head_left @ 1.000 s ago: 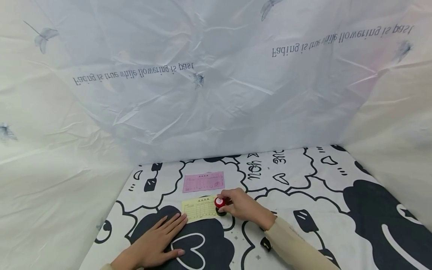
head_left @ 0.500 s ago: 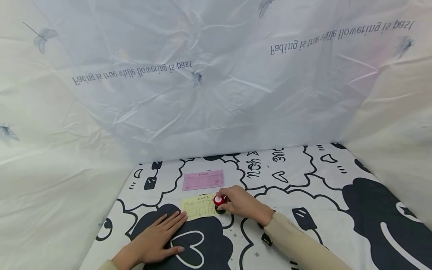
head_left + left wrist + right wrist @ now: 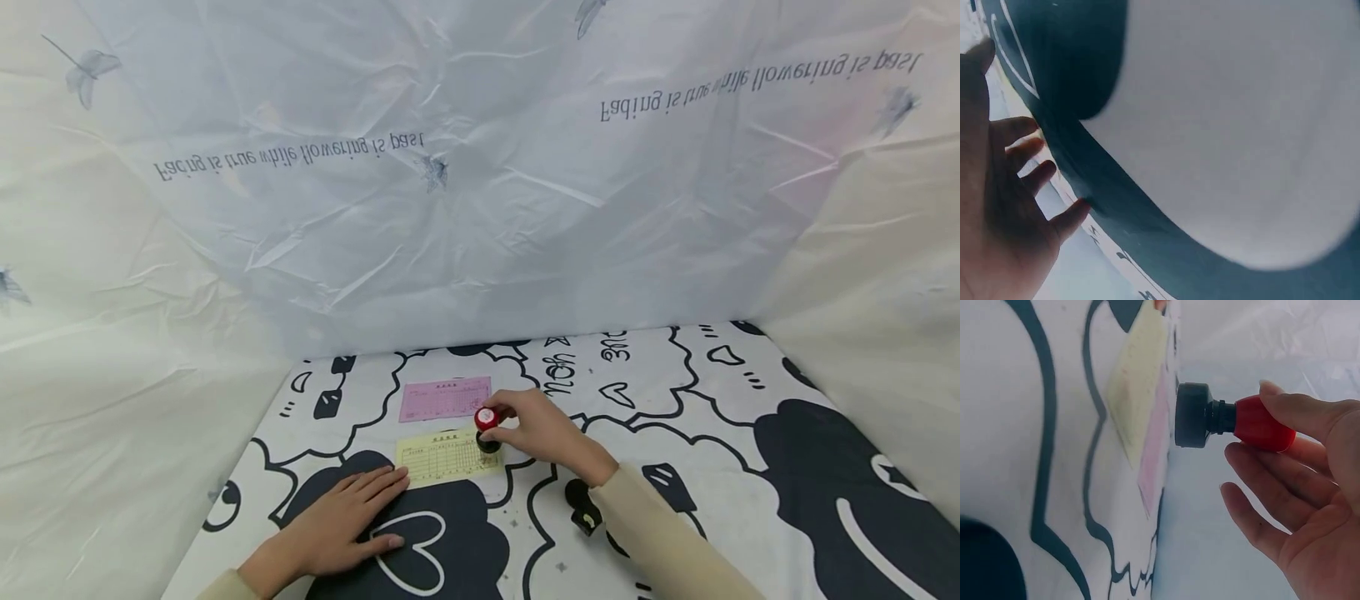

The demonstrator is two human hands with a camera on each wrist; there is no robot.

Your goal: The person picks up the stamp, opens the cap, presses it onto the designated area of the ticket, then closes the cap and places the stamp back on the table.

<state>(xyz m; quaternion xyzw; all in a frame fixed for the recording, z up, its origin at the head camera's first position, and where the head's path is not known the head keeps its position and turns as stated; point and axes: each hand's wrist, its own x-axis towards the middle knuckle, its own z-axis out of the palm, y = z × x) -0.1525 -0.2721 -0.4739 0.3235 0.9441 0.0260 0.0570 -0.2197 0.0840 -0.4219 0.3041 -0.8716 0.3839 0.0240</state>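
Observation:
A stamp with a red knob and a round black base (image 3: 487, 419) is pinched at its knob between the thumb and fingers of my right hand (image 3: 542, 429). In the right wrist view the stamp (image 3: 1264, 424) hangs in the air, its base apart from the papers. Below it lies a yellow printed form (image 3: 438, 460), with a faint mark near its right end. My left hand (image 3: 336, 518) lies flat, fingers straight, its fingertips on the form's lower left corner. Behind the yellow form lies a pink form (image 3: 444, 400) bearing a round mark at its lower right.
A small black object (image 3: 585, 518), perhaps a cap, lies on the patterned cloth (image 3: 540, 546) beside my right sleeve. White sheeting (image 3: 480, 250) printed with upside-down lettering hangs behind the table and along both sides.
My right hand has raised the stamp off the yellow form, uncovering a mark where its base stood. The left hand stays on the form's corner.

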